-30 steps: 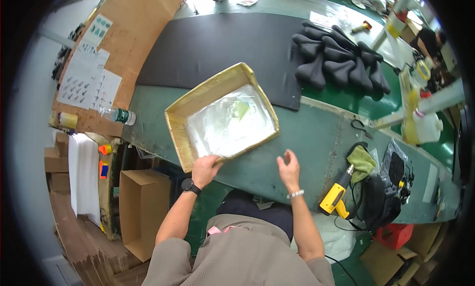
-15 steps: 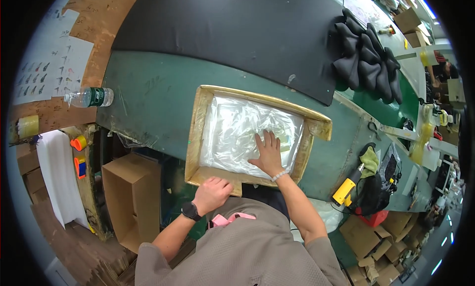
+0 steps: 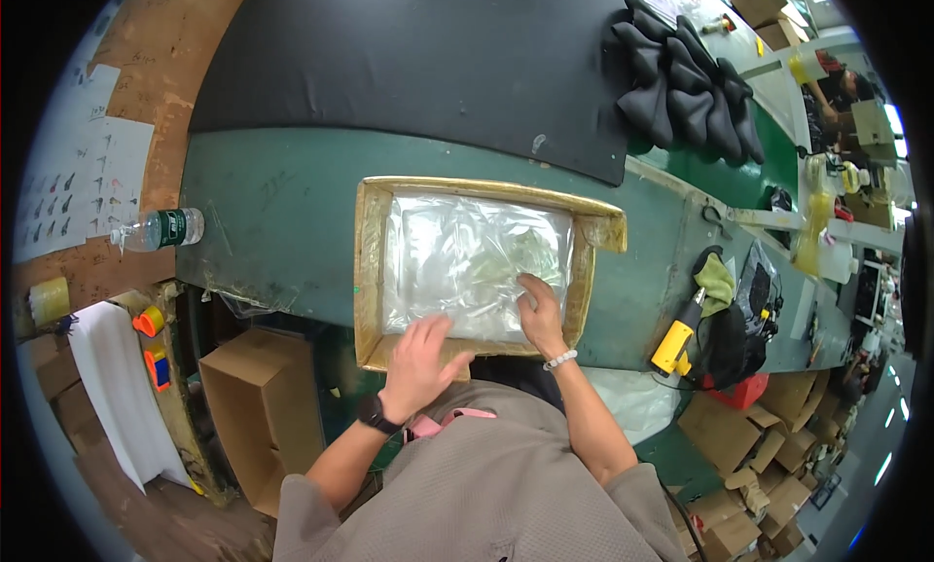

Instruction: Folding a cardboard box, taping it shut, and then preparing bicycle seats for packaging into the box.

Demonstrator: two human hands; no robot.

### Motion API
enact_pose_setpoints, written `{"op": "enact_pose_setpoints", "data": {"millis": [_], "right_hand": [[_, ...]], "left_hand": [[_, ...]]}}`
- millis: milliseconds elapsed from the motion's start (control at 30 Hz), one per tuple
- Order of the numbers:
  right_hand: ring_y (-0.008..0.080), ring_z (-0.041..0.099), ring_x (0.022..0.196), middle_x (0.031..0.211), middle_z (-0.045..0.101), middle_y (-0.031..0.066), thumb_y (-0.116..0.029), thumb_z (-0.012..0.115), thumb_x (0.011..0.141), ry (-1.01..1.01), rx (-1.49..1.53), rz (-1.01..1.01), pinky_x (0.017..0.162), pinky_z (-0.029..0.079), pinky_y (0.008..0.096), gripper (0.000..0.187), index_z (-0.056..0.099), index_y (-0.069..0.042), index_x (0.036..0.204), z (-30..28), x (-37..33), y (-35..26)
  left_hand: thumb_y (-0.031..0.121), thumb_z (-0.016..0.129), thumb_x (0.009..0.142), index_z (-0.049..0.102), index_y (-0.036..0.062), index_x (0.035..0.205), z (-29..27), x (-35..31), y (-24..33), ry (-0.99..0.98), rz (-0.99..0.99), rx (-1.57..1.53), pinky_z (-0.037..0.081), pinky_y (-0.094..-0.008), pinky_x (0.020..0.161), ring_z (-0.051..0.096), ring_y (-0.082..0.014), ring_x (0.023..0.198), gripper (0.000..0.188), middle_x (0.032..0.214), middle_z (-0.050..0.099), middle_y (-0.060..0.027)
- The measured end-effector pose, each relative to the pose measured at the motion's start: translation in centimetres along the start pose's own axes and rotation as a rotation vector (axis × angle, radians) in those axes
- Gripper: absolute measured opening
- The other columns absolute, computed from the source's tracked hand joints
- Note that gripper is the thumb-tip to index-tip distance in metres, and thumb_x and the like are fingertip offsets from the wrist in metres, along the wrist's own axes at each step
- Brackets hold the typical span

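A shallow cardboard box (image 3: 368,270), its edges covered in tan tape, rests at the near edge of the green table. Clear plastic bags (image 3: 443,246) lie in it as a shiny, crinkled layer. Over the box's near wall hovers my left hand (image 3: 420,362), fingers stretched out and thumb apart, holding nothing. At the right part of the bags is my right hand (image 3: 542,319), its fingers bent and drawn in against the plastic. Whether a bag edge is pinched there cannot be made out.
A black sheet (image 3: 409,66) covers the far table, with black padded pieces (image 3: 686,90) at its right. A plastic bottle (image 3: 165,229) lies at left. A yellow heat gun (image 3: 676,343) and green cloth (image 3: 715,282) lie at right. An open carton (image 3: 253,387) stands below left.
My left hand has lifted off the box's near wall and its fingers have opened. My right hand has drawn nearer to me, going from spread flat to bent fingers. The view has shifted slightly.
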State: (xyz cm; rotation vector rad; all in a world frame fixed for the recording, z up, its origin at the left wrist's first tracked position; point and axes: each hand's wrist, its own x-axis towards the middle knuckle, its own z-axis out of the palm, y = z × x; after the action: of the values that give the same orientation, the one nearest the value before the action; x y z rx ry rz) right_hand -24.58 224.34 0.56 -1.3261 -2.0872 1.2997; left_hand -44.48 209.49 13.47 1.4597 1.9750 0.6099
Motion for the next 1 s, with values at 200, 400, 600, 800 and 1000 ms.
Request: {"op": "enact_pose_setpoints", "data": {"millis": [200, 400, 600, 800, 1000], "right_hand": [[0.0388, 0.053, 0.122, 0.128, 0.059, 0.0224, -0.01, 0.064, 0.078, 0.084, -0.068, -0.03, 0.105, 0.042, 0.0413, 0.048, 0.058, 0.003, 0.124, -1.2, -1.8, -0.7], [0.0419, 0.052, 0.117, 0.127, 0.051, 0.0281, -0.018, 0.069, 0.08, 0.246, -0.104, 0.383, 0.101, 0.042, 0.0439, 0.064, 0.045, 0.008, 0.133, -1.8, -3.4, 2.2], [0.0414, 0.053, 0.115, 0.122, 0.054, 0.0294, -0.026, 0.077, 0.075, 0.369, 0.172, 0.68, 0.101, 0.042, 0.0425, 0.082, 0.038, 0.014, 0.135, 0.4, -3.4, 3.9], [0.0183, 0.06, 0.083, 0.096, 0.064, 0.0117, -0.021, 0.08, 0.077, 0.301, 0.659, 0.969, 0.067, 0.048, 0.034, 0.057, 0.054, 0.01, 0.117, 0.1, -2.8, 5.0], [0.0153, 0.055, 0.071, 0.082, 0.064, 0.0049, -0.017, 0.069, 0.087, 0.348, 0.659, 0.747, 0.067, 0.044, 0.0318, 0.019, 0.067, 0.001, 0.092, -0.9, -2.7, 2.6]], "left_hand": [[0.027, 0.078, 0.073, 0.045, 0.0065, 0.139, 3.8, 7.3, -1.0, 0.001, 0.13, 0.309, 0.044, -0.0491, 0.099, 0.048, -0.0386, 0.125, 0.076, 0.138, 0.05, -0.0182], [0.025, 0.072, 0.078, 0.059, 0.0086, 0.125, 9.2, 10.1, -8.5, -0.272, -0.011, 0.526, 0.048, -0.0461, 0.093, 0.056, -0.0353, 0.113, 0.051, 0.121, 0.06, -0.0149], [0.024, 0.051, 0.094, 0.064, 0.0022, 0.104, 7.8, 10.9, -9.5, 0.061, -0.377, -0.044, 0.049, -0.0516, 0.081, 0.06, -0.0465, 0.097, 0.027, 0.1, 0.065, -0.0263], [0.025, 0.063, 0.088, 0.064, -0.0014, 0.107, 7.2, 8.9, -10.4, 0.358, -0.219, 0.016, 0.049, -0.0478, 0.086, 0.061, -0.0434, 0.099, 0.033, 0.107, 0.066, -0.0214], [0.029, 0.074, 0.079, 0.058, -0.0022, 0.12, 7.1, 9.0, -1.5, -0.044, 0.026, -0.138, 0.049, -0.0445, 0.092, 0.061, -0.0416, 0.1, 0.054, 0.106, 0.065, -0.0225]]}}
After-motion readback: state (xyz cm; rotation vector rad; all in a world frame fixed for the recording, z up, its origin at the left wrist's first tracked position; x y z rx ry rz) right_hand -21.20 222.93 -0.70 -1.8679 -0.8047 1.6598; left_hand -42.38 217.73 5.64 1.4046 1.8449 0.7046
